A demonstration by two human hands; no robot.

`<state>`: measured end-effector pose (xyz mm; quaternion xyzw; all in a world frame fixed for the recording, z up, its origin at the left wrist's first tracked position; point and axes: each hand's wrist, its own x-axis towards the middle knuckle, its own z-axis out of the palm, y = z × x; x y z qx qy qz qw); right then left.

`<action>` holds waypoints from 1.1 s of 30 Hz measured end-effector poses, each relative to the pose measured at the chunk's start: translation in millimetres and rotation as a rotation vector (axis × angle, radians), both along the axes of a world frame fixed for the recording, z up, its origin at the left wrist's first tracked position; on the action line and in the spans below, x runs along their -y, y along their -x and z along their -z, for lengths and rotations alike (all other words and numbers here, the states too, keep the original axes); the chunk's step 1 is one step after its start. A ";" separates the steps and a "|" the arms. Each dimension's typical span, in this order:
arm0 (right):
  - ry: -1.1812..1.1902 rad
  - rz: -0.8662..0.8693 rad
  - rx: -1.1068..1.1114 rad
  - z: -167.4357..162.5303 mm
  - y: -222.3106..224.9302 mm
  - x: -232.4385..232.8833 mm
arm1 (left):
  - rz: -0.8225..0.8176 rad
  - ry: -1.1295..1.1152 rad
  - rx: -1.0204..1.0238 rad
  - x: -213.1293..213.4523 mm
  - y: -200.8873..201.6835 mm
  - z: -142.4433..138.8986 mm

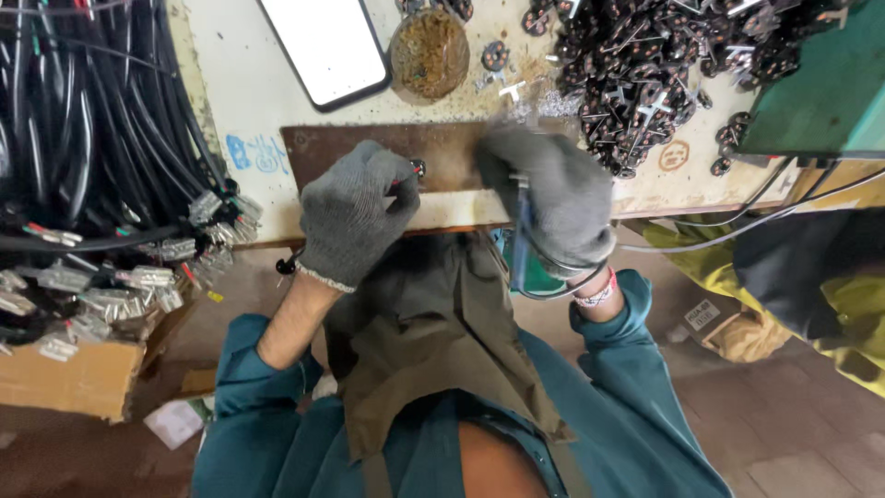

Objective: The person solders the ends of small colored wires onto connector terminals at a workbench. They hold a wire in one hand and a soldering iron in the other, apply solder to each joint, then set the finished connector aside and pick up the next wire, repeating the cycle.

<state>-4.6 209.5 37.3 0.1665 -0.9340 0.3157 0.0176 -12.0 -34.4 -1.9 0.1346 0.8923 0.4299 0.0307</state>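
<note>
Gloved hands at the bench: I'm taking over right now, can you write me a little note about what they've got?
Left hand: grey glove, closed on a small black part over the brown board.
Right hand: grey glove, closed on a blue-handled tool, blurred, its tip hidden.
Loose black parts lie heaped at the bench's far right; cable bundles hang left.
Done: one part is on the board. Left: the heap.
</note>
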 end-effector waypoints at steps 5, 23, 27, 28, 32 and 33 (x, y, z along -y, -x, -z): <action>-0.048 -0.044 0.009 -3.9 -9.0 9.0 | -0.002 -0.004 -0.031 1.7 -0.2 -1.5; 0.847 0.603 0.485 22.2 -43.9 36.0 | 0.023 0.123 -0.036 -13.7 -3.3 -5.8; 0.552 0.437 0.179 14.4 -50.8 26.8 | 0.061 0.131 0.012 -23.4 -3.4 -2.8; 0.456 0.366 0.096 9.8 -51.6 22.9 | 0.077 0.109 0.037 -23.9 -3.6 -2.4; 0.385 0.252 0.164 22.2 -37.6 17.8 | 0.086 0.097 0.052 -24.7 -4.6 -0.9; 0.438 0.260 0.188 26.9 -35.6 16.0 | 0.084 0.117 0.051 -24.2 -4.9 -0.7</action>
